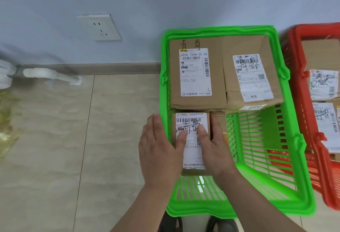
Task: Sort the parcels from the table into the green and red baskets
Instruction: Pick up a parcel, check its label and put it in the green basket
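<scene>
Placing step in hand: a small brown parcel (191, 143) going down into the green basket (287, 77), at about 7 o'clock inside it, against the left wall and touching the near edge of the tall labelled box (196, 73) at 11 o'clock. Beside that, at 1 o'clock, a second box (252, 71), the 2 side by side and filling the far half. Left hand (161, 150) clasping the parcel's left side, fingers nearly straight and close together over the basket rim, thumb laid across the white label. Right hand (215, 149) mirroring it on the right side, thumb on the label, fingers wrapped down the far face and mostly hidden. Hard to tell whether the parcel already sits on the basket floor or hangs just above it. Judged next: lower until seated flat, then spread both hands outward to let go, lift clear of the rim without snagging the mesh, and turn back for another parcel. At 3 o'clock, well apart from the hands, the red basket (294, 34) with at least 2 labelled parcels inside. At 10 o'clock, a wall socket (100, 27) above the tiled floor (55, 149).
</scene>
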